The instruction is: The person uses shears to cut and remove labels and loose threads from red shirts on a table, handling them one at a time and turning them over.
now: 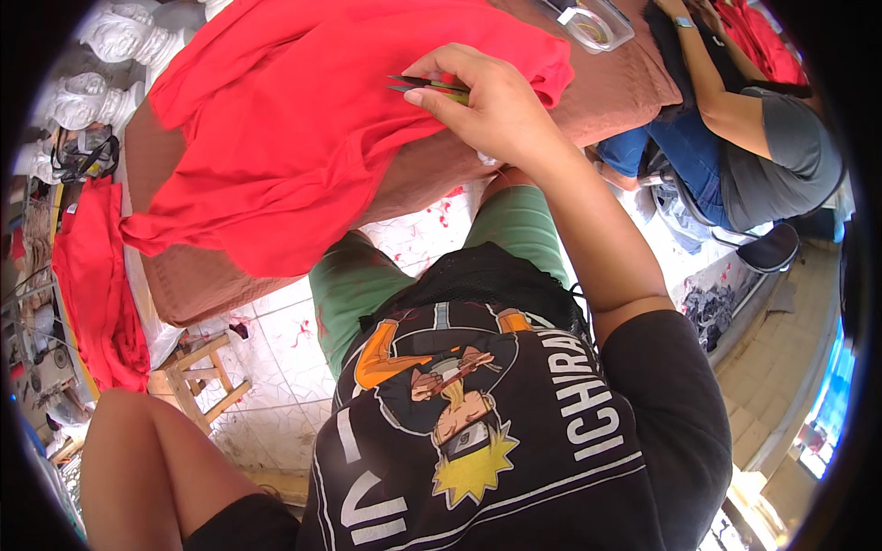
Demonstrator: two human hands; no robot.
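My right hand (496,106) is closed around a pair of thread snips (454,93) with yellowish handles. Their two dark blades point left and stand slightly apart. Beneath them a large red garment (303,110) lies spread and wrinkled over a table with a brown cover (197,285). The blades are over the cloth; whether they touch it I cannot tell. My left hand does not show. A bent bare limb with dark cloth (138,441) rises at the lower left; whose it is I cannot make out.
Another person (772,138) sits at the right with dark cloth by their hands. A clear plastic container (597,28) rests on the table's far edge. More red cloth (101,285) hangs at the left near a wooden stool (197,381). White busts (92,101) stand at the far left.
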